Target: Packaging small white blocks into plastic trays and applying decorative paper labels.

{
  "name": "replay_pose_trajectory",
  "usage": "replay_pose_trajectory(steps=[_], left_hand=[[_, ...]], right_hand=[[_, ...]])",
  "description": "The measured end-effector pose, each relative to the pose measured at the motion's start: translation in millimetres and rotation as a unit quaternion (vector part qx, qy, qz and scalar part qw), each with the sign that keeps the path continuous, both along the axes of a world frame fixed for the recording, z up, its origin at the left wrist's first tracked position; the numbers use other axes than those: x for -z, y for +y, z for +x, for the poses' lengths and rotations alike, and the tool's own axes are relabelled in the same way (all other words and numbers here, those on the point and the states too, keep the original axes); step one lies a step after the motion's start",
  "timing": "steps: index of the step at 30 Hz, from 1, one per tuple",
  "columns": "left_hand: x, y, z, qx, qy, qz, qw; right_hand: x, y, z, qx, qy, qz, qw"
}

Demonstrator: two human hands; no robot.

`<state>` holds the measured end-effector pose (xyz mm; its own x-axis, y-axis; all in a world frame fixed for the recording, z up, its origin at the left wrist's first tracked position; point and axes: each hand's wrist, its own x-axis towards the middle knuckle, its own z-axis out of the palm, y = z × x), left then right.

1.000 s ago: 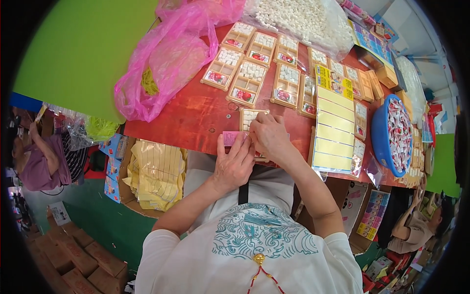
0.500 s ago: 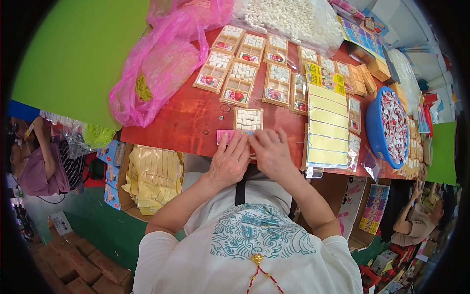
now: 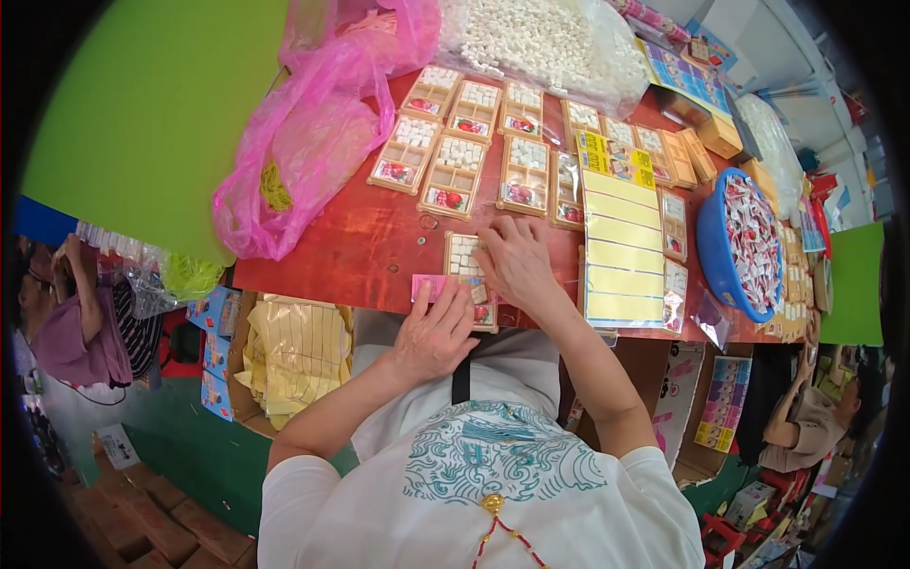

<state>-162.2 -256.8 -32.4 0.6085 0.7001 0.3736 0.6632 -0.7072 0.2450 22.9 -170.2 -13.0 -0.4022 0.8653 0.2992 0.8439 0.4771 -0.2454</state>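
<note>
A small tan tray [image 3: 484,321] stands at the front edge of the red table, white blocks [image 3: 464,248] in its upper part and a berry picture in its lower part. Across its middle lies a pink card [image 3: 419,283], sticking out to the left. My left hand [image 3: 436,330] is closed over the card, fingertips pressing it on the tray, with a small tan piece beside them. My right hand [image 3: 518,264] bends over the tray's upper right corner, fingers slightly apart, one digit touching the blocks; nothing held shows, though its underside is hidden.
Several filled trays [image 3: 445,175] stand farther back. A pink plastic bag [image 3: 303,171] lies left, a bag of white blocks [image 3: 540,43] at the back. Right are a yellow striped card sheet [image 3: 621,251] and a blue basin [image 3: 711,247] of small packets. Other people sit at both sides.
My right hand has moved up from the tray's middle to its upper right corner. My left hand has shifted slightly down and left, uncovering the tray's lower part. The view has shifted slightly.
</note>
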Motion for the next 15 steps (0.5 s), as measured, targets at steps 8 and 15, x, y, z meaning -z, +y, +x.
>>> replay_pose_trajectory(steps=[8,15], left_hand=[[28,-4,-10,0.017,0.037,0.112,0.993],[31,-5,-11,0.017,0.032,0.123,0.992]], right_hand=[[-7,9,10,0.017,0.123,-0.205,0.971],[-2,5,9,-0.023,0.454,-0.397,0.797]])
